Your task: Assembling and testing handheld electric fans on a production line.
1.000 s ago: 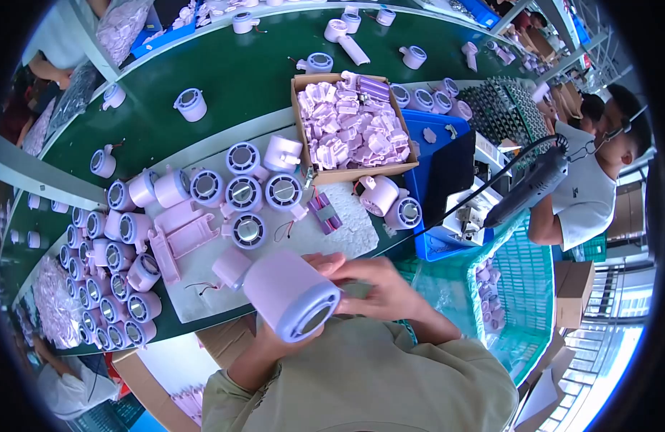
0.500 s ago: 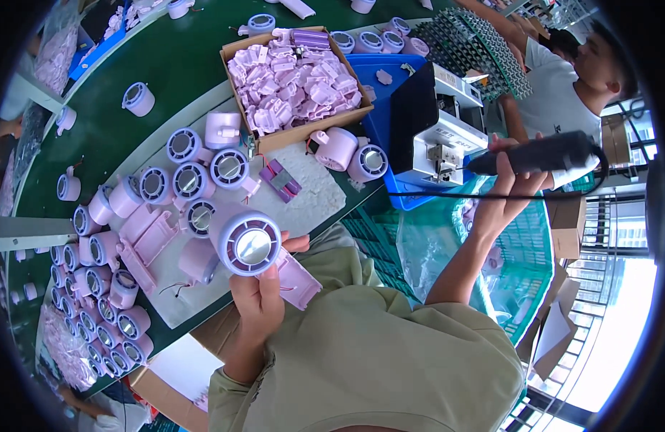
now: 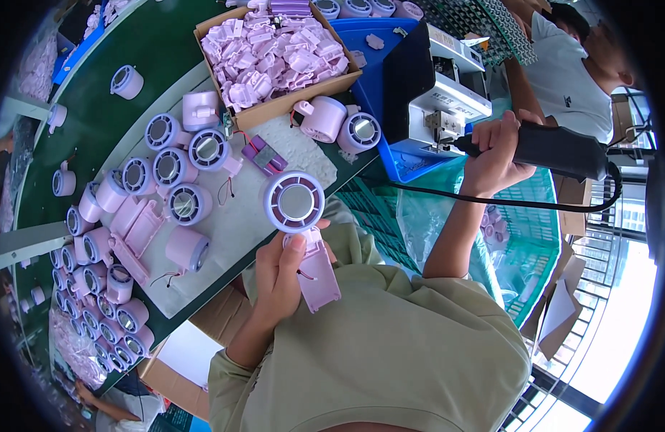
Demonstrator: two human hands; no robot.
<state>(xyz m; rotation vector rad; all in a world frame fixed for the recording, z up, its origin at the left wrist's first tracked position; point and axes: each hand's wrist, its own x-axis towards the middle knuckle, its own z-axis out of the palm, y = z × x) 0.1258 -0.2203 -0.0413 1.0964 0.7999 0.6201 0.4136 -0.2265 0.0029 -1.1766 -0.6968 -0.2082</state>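
My left hand [image 3: 276, 282] is wrapped around a pink handheld fan [image 3: 295, 204]. Its round lilac-rimmed head faces up, and the open half-shell handle [image 3: 319, 277] points toward me with a thin wire inside. My right hand [image 3: 499, 153] grips a black electric screwdriver [image 3: 559, 150], held nearly level. The screwdriver's tip is at the metal outlet of a white screw feeder [image 3: 458, 108]; whether it touches cannot be made out. A purple battery pack [image 3: 264, 154] with thin wires lies on the mat beyond the fan.
Several pink fan heads [image 3: 172, 167] crowd the left of the pale mat [image 3: 304, 155], beside loose handle shells [image 3: 137, 229]. A cardboard box [image 3: 275, 108] of pink parts stands behind. The feeder sits in a blue tray [image 3: 404, 169]. A green basket [image 3: 541, 266] is below right; a co-worker [image 3: 570, 86] is beyond.
The left hand has brought the fan rightward and turned it, so the open handle shows. The screwdriver has moved left and down slightly, its tip now at the feeder's outlet.
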